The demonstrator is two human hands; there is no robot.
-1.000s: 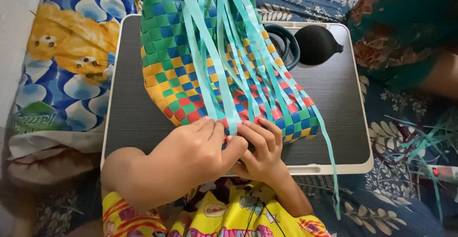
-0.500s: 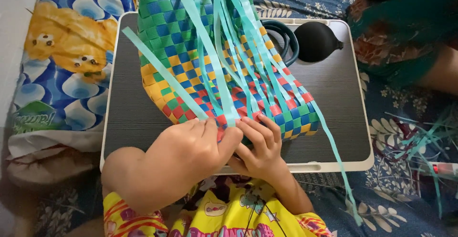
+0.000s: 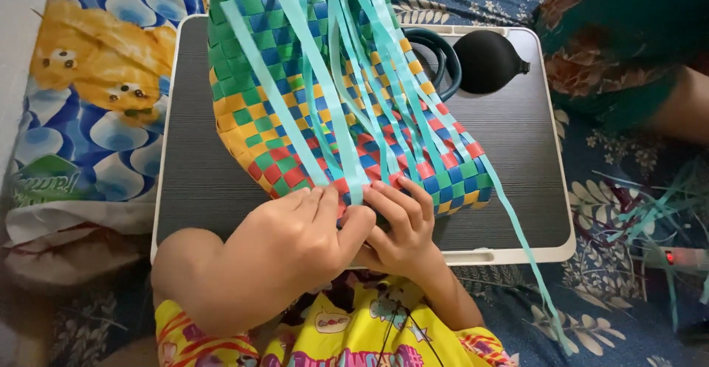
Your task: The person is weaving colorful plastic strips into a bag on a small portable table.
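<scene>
Left hand (image 3: 284,245) and right hand (image 3: 402,227) meet at the near edge of the woven basket (image 3: 295,108), fingers curled, pinching a flat teal strip (image 3: 347,167). The basket, a glossy check of green, blue, yellow and red plastic bands, lies on the dark ribbed lap table (image 3: 517,153). Loose strips trail off right.

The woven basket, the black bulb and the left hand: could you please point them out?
woven basket (image 3: 251,108), head view, green and yellow woven side.
black bulb (image 3: 487,62), head view, rounded body.
left hand (image 3: 295,241), head view, back of hand.
</scene>
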